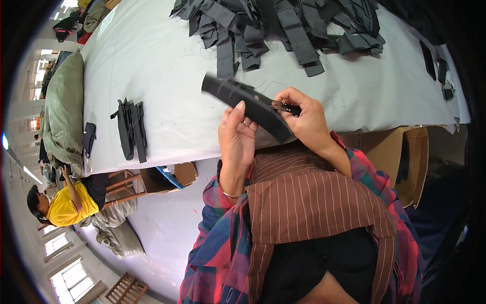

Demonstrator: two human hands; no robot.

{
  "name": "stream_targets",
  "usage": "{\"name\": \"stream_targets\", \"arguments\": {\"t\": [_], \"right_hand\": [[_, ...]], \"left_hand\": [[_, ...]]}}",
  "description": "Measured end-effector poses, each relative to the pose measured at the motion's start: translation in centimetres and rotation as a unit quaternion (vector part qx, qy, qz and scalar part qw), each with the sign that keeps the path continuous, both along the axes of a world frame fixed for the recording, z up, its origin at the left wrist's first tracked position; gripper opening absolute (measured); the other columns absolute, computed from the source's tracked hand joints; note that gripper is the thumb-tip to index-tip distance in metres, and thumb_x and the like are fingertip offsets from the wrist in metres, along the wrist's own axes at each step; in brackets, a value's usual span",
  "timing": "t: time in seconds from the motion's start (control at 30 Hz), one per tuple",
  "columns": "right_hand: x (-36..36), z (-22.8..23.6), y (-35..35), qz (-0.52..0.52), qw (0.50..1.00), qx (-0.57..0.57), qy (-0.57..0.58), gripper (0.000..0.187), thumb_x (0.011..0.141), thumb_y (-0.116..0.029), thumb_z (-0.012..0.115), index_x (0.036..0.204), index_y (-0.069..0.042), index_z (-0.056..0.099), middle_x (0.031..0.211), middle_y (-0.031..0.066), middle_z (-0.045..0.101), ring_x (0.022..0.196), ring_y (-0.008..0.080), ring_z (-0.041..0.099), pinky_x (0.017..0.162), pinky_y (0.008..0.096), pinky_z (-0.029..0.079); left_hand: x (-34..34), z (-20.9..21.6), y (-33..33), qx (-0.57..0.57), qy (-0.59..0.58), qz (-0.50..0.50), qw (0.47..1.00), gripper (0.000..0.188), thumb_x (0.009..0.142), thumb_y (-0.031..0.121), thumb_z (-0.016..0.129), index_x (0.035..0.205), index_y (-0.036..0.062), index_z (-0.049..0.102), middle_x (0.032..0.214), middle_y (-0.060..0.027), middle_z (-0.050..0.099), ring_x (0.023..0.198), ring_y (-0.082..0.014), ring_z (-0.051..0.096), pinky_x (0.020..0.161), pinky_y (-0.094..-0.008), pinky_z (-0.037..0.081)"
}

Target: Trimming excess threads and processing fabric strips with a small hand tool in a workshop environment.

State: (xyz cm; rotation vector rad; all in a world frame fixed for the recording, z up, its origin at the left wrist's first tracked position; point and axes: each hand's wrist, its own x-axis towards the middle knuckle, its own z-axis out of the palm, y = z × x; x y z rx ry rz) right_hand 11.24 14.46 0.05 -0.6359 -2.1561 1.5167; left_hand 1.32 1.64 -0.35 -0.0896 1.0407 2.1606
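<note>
My left hand point(238, 133) pinches a dark grey fabric strip point(253, 109) between thumb and fingers, above the near edge of the table. The strip slants down from upper left to lower right, and its far end is slightly blurred. In my right hand point(308, 119) is a pair of small black thread snips point(287, 107), closed in by the fingers, with its tip against the strip's upper edge. Loose threads trail around the strip. Beyond my hands lies a big heap of similar dark strips point(298, 35), with frayed threads hanging from it.
A pale cloth covers the table point(172, 91). To the left lie a small stack of dark strips point(131, 129) and a black piece point(89, 138), beside a large green sack point(63, 101). A cardboard box point(412, 167) stands below at right. A person in yellow point(73, 205) works at far left.
</note>
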Motion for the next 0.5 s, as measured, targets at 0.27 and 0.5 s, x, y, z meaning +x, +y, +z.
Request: {"name": "stream_targets", "arguments": {"t": [0.27,0.5], "right_hand": [[-0.2,-0.6,0.6,0.054,0.982,-0.168,0.064,0.016,0.083,0.009,0.053,0.095,0.001,0.058,0.091,0.0006,0.062,0.087,0.005,0.055,0.079,0.0202,0.044],[1.0,0.9,2.5,0.025,0.995,0.006,0.098,0.024,0.079,-0.015,0.071,0.1,-0.006,0.066,0.084,0.0041,0.065,0.081,0.016,0.06,0.078,0.0288,0.046]], "left_hand": [[-1.0,0.8,-0.4,0.054,0.01,-0.092,0.994,0.024,0.092,0.009,0.054,0.115,0.0028,0.049,0.106,-0.0089,0.063,0.097,-0.0187,0.062,0.089,-0.0347,0.051],[-2.2,1.1,-0.9,0.037,0.076,-0.082,0.993,0.027,0.093,0.005,0.05,0.119,-0.0014,0.052,0.106,-0.0123,0.064,0.092,-0.0191,0.065,0.085,-0.034,0.054]]}}
